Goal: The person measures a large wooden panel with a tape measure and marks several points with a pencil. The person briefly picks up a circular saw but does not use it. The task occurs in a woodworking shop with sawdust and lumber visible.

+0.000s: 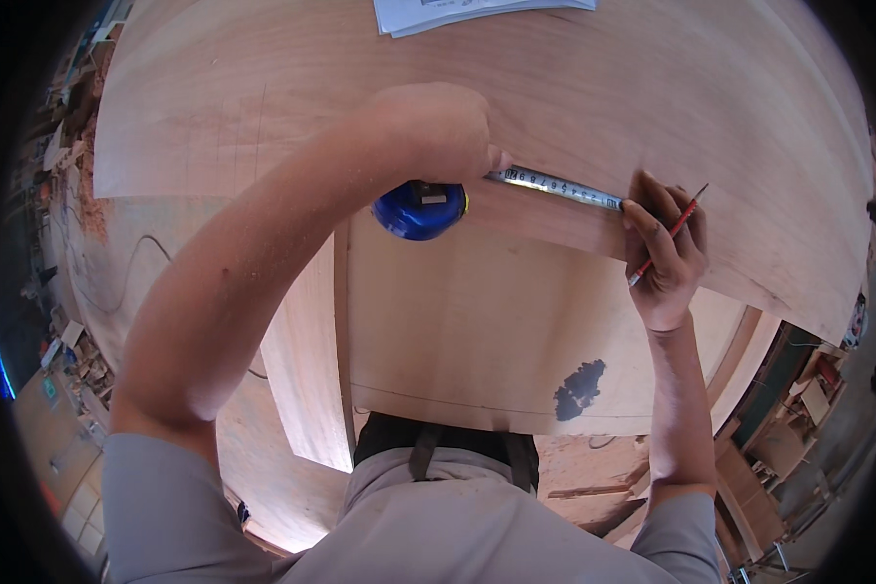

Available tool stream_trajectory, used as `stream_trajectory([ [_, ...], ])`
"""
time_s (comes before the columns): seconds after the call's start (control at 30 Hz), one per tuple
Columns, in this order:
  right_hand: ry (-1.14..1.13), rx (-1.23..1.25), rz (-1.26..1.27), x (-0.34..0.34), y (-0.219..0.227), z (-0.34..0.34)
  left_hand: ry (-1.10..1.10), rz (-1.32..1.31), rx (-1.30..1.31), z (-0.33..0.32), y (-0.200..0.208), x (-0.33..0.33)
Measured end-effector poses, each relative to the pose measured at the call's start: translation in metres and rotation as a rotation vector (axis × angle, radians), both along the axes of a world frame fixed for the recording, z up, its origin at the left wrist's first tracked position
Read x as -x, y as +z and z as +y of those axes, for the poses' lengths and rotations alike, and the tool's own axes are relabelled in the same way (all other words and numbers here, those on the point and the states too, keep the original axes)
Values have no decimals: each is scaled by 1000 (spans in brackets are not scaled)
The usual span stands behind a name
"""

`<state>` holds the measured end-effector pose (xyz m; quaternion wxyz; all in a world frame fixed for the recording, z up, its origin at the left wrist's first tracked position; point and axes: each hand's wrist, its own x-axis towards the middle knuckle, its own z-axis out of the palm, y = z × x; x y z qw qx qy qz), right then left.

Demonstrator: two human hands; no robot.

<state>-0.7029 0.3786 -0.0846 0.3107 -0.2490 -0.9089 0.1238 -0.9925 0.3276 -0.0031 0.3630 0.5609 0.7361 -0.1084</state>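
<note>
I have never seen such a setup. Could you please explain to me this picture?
There is no machine, only a barehanded person, seen from a fisheye camera on their head, looking down, so straight edges bend. The right hand holds a red pencil and touches the end of a tape measure's blade. The left hand is at the blade's other visible end, near the blue case; its fingers are mostly hidden. Under the blade is a wooden panel, with papers at its far side.

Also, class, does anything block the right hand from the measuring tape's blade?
Nothing visible does: the right hand is at the end of the blade, and its red pencil points away.
</note>
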Motion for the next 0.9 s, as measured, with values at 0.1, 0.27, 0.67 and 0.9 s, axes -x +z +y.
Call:
stream_trajectory([
  [0.1, -15, -16, -19, 1, 0, -2, 42, -12, -4, -2, 0, 1],
  [0.27, 41, -33, -96, 1, 26, -2, -12, 14, -38, -6, -2, 2],
  [0.67, 49, 1050, 146, 82, 48, -12, -28, 10, -30, -5, -4, 3],
  [0.9, 9, 1049, 191, 89, 34, -12, -1, -40, -10, -1, 6, 3],
])
